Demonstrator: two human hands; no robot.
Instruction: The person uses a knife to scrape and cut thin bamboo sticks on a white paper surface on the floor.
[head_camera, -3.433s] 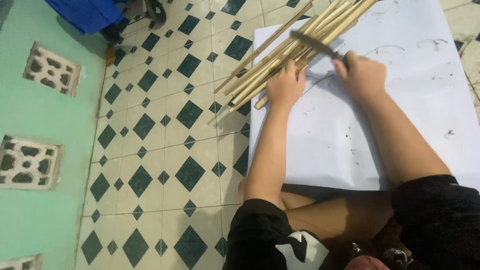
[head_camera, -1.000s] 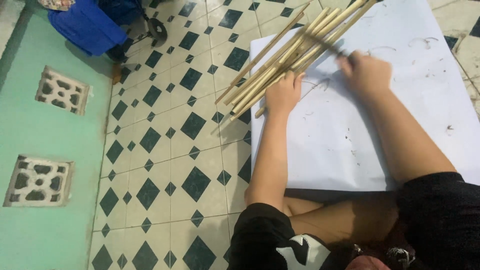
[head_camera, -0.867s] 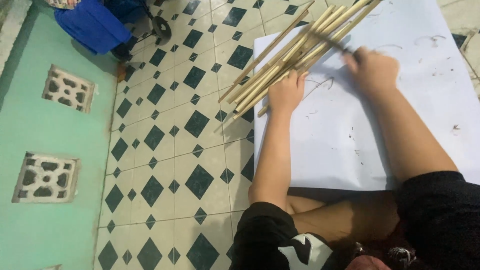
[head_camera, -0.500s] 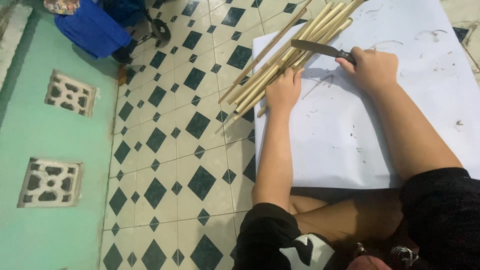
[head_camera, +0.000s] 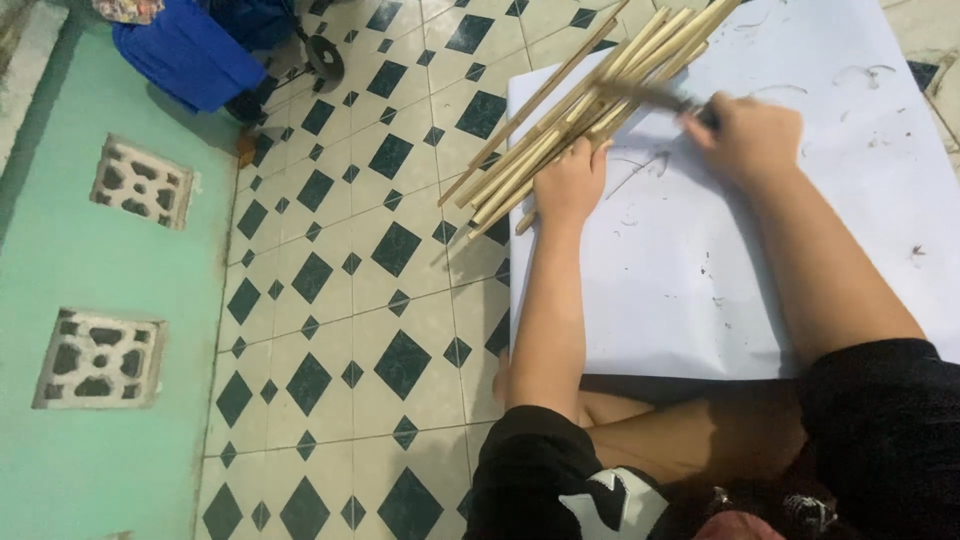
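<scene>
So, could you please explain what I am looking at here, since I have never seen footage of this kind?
There is no machine here. A person wears one camera on the head, so the picture looks down along their own bare arms to the floor where they sit.

The left hand presses down on a bundle of long pale bamboo-like sticks, which lies slanted across the edge of a large white sheet spread on the floor. The right hand grips the handle of a dark knife, whose blade lies blurred over the sticks. Fine shavings are scattered on the sheet.

Around it you see cream floor tiles with dark diamonds, a green wall with patterned vent blocks on the left, and blue cloth at the top.
</scene>
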